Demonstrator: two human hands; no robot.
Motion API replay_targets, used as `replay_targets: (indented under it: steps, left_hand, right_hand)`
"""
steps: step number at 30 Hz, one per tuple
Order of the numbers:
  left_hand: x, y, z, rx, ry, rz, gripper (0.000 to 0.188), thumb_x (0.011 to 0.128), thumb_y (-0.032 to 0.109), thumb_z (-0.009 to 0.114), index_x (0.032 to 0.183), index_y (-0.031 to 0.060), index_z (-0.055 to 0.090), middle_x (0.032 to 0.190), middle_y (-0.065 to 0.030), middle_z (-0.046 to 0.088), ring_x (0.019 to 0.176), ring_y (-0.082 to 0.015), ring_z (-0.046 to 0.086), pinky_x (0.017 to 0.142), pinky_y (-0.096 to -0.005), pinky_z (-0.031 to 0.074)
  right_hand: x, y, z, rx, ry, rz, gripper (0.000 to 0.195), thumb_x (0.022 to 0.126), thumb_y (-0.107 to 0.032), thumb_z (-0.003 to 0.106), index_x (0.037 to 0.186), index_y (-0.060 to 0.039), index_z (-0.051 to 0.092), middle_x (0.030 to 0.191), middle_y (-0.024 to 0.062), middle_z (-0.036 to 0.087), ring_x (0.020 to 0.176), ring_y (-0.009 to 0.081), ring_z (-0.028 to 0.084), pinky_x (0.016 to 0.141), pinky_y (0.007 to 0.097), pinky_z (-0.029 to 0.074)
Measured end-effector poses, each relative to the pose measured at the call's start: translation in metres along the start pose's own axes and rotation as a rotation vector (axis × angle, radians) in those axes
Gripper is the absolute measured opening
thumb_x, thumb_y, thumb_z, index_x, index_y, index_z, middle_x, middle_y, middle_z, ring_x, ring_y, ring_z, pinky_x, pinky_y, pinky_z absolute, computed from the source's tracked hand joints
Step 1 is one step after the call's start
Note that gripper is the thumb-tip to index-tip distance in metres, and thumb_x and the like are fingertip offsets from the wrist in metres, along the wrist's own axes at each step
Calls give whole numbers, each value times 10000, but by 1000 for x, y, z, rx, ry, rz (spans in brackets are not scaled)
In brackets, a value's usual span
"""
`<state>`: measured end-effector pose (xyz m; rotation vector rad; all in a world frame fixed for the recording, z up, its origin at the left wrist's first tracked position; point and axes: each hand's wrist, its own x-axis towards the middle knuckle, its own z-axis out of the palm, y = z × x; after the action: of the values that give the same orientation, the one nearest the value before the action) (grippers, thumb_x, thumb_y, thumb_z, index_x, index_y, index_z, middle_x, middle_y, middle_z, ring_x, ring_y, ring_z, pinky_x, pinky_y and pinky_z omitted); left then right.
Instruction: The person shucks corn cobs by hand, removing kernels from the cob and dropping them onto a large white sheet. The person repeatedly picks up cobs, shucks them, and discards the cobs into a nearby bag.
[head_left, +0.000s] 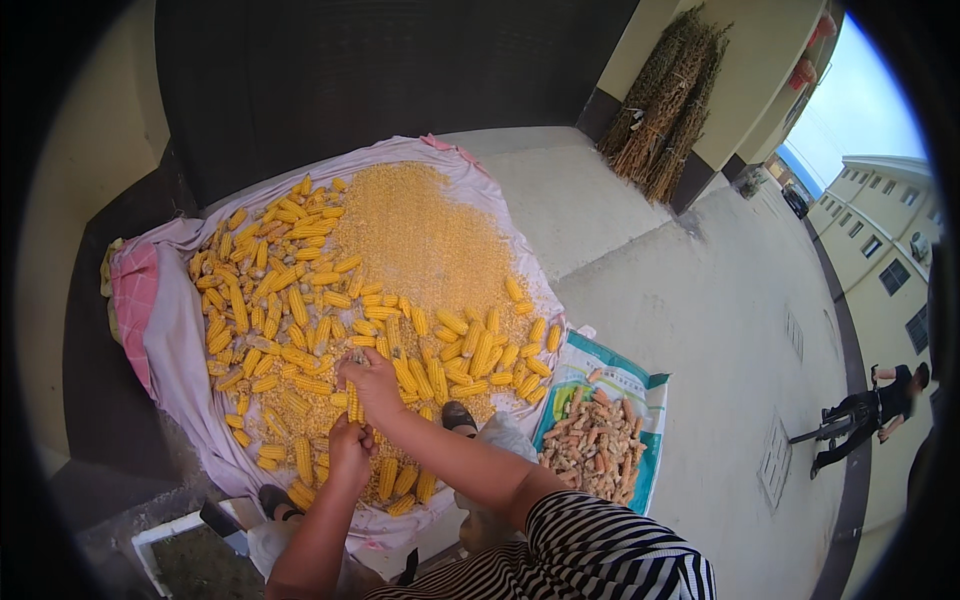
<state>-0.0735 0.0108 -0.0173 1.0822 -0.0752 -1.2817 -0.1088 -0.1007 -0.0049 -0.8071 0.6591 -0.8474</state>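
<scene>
An ear of corn (355, 403) stands between my two hands, its yellow kernels showing in the gap. My left hand (351, 448) grips the lower end. Around the upper end are the fingers of my right hand (373, 379), which hide part of it. Many more yellow corn ears (292, 274) lie on a pale pink cloth (180, 330) under and around my hands. Loose kernels (420, 225) form a wide layer at the far side of the cloth, and others lie scattered among the ears.
To my right, stripped cobs (596, 442) are heaped on a flattened printed sack (652, 397). My shoes (459, 416) rest at the cloth's near side. Bundled dry stalks (664, 105) lean on the wall. A person with a bicycle (844, 424) is on the paved lane at far right.
</scene>
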Motion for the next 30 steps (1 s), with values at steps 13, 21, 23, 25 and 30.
replay_targets:
  steps: [13,21,23,25,30]
  left_hand:
    - [8,13,-26,-55,-126,-11,200,845,136,495,1022,50,530,871,-54,566,727,-126,523,619,-268,420]
    - [7,24,-19,-162,-102,-43,156,849,114,528,990,47,533,868,-60,573,662,-122,524,569,-268,411]
    - [5,25,-17,-133,-126,-4,135,850,111,520,968,48,529,868,-61,565,653,-119,512,568,-267,407]
    - [6,24,-16,-128,-114,12,86,857,115,515,913,50,523,834,-60,555,632,-113,507,543,-260,405]
    - [12,18,-21,-157,1,-78,90,864,106,475,787,60,478,754,-69,523,566,-92,455,454,-237,355]
  right_hand:
    - [12,-9,7,221,61,106,127,813,-106,645,886,-40,564,744,65,557,673,185,557,615,328,492]
    - [17,-14,6,275,62,143,135,821,-149,619,881,-50,551,685,60,548,636,214,546,615,370,487]
    - [17,-15,5,275,48,135,132,820,-144,617,880,-45,554,683,59,545,633,216,546,615,372,487]
    - [17,-13,4,234,5,86,133,821,-128,614,898,-33,562,692,69,554,636,216,553,613,363,488]
    - [-2,-8,20,52,-65,-37,147,779,-37,645,899,-23,561,795,81,597,670,190,574,618,313,492]
